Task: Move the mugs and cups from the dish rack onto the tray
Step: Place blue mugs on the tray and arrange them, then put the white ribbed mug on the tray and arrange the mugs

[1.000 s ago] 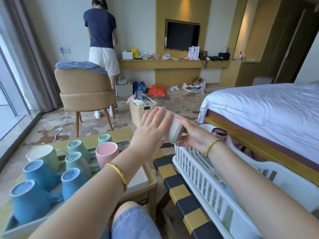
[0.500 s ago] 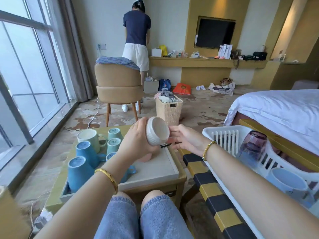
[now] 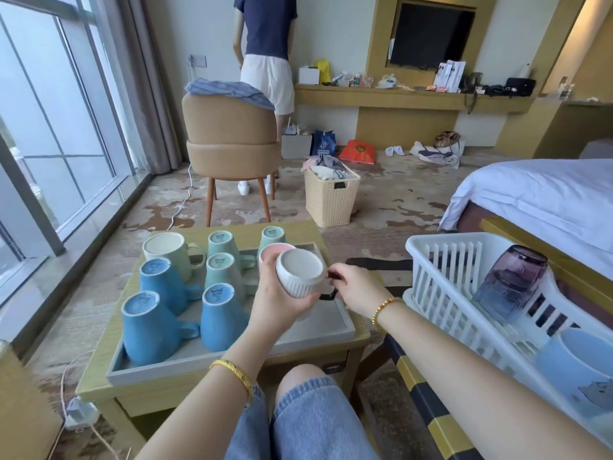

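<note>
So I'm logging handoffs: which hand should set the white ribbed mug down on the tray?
Probably the left hand: it grips the white ribbed mug body over bare tray. The right hand only pinches the handle.

I see a white ribbed ceramic mug with a black handle, upside down above the grey rectangular tray. Eight inverted pastel mugs stand on that tray; right of it, the white slatted dish rack holds a purple glass and a blue mug.

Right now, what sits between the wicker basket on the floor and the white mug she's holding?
In the head view, a pink mug and a green cup, upside down on the tray, sit between the basket and the white mug.
</note>
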{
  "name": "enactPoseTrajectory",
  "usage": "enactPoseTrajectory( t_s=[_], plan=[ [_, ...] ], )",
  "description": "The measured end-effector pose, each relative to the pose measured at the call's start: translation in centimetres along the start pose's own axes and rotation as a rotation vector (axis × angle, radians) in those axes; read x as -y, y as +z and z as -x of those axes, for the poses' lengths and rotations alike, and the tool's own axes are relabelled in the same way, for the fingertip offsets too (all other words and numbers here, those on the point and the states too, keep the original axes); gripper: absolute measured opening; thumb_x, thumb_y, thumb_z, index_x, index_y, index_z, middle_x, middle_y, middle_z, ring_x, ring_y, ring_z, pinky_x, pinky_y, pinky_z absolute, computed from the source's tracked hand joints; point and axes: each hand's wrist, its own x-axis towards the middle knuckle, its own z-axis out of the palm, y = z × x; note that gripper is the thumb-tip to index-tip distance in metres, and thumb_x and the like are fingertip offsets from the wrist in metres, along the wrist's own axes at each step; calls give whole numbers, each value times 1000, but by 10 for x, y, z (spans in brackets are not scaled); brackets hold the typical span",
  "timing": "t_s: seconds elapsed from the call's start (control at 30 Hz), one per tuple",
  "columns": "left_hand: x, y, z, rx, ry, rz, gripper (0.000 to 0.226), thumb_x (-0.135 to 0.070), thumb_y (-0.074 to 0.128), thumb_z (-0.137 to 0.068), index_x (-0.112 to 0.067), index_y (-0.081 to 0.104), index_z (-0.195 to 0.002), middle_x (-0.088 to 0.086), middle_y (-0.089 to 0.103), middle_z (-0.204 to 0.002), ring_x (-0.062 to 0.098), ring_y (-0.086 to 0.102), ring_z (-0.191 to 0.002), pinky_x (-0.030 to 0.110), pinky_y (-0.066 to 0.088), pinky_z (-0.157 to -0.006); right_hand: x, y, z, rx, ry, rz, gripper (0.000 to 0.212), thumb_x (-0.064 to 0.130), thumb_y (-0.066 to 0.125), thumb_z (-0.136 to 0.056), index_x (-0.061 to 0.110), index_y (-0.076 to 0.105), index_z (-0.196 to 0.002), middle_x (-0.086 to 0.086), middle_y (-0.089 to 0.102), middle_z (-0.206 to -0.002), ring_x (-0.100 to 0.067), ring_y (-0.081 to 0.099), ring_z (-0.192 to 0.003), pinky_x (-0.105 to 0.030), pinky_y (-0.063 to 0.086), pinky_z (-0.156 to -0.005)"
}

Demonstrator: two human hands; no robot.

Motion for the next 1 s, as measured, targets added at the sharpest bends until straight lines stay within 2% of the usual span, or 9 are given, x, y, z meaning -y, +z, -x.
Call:
enactPoseTrajectory(
  t_s=[0.1,0.17,0.23,0.5,0.63,0.73,0.87,1.0],
  plan=[
    [15,9,4,5,-101,-30,97,-34,85,-59,-20,27,-135,0,43,-132,9,45,-114,21,37,-89,-8,16,-7,-56,13,22,26,16,47,-95,18,61,-117,-5,69,-113,-22,65,-96,-31,53,-77],
    [25,11,6,32,-111,-49,99,-34,86,-57,-21,27,-135,-1,45,-132,10,45,-116,22,37,-90,-13,26,-9,-49,4,41,26,15,48,-95,18,63,-116,-6,70,-110,-23,66,-95,-36,55,-81],
    [32,10,9,66,-124,-56,98,-32,87,-55,-21,28,-133,-1,47,-130,8,45,-114,20,36,-89,-18,34,-9,-23,2,43,26,16,48,-95,19,62,-116,-7,71,-107,-22,67,-92,-38,56,-80],
    [42,4,13,156,-166,-190,93,-34,84,-59,-14,29,-132,8,50,-127,22,50,-117,25,38,-87,-22,46,-8,27,16,-31,25,14,48,-94,18,63,-114,-10,70,-105,-24,66,-91,-43,55,-81],
    [38,-2,13,209,-189,-350,95,-41,80,-64,-6,26,-134,15,46,-129,28,48,-118,31,41,-90,-17,45,-11,41,-4,-39,29,15,47,-95,17,61,-120,-10,69,-108,-23,66,-92,-35,54,-79],
    [37,-10,10,235,-124,-490,89,-49,75,-66,-3,33,-129,14,47,-125,27,47,-118,30,40,-92,-16,44,-12,49,-8,-25,30,15,47,-95,17,61,-121,-12,69,-108,-25,66,-93,-31,51,-76],
    [31,-14,0,343,-137,-578,92,-53,72,-68,-7,29,-134,13,43,-132,27,44,-122,34,38,-98,-16,45,-12,43,45,-72,29,18,46,-95,16,60,-120,-9,68,-109,-24,65,-94,-39,54,-82],
    [26,-15,-4,376,-161,-636,86,-56,71,-68,-12,32,-131,10,46,-130,27,48,-119,36,43,-94,-22,53,-8,49,149,-187,31,15,45,-96,10,56,-124,-13,67,-111,-23,65,-97,-43,53,-90]
  ],
)
